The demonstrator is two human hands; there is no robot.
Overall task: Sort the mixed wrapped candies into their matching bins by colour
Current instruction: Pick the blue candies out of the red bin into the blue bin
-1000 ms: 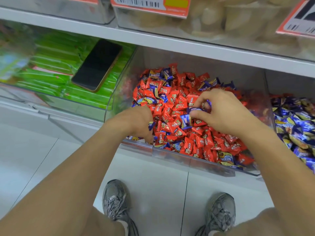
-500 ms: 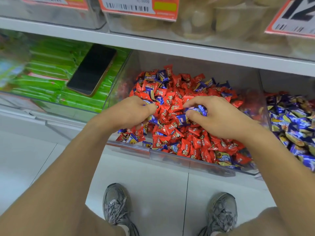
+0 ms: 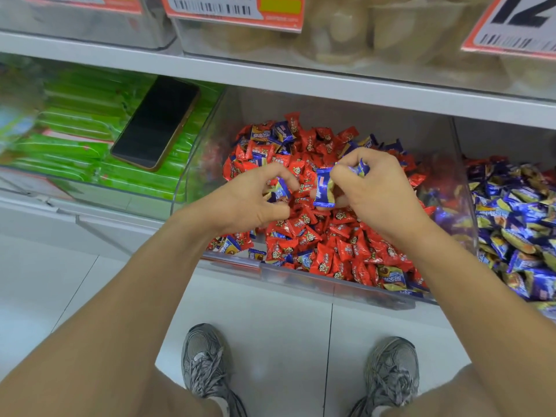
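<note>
Both hands, left [image 3: 252, 200] and right [image 3: 370, 188], pinch blue candies [image 3: 324, 191] over the red bin [image 3: 331, 284]; many blue remain.

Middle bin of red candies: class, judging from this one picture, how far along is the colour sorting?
Early to midway. Done: the bin on the right holds mostly blue candies. In hand: the right hand grips several blue candies and the left hand pinches another blue one, both above the middle bin. Left: blue wrappers are scattered through the red pile, at the back and along the front edge.
</note>
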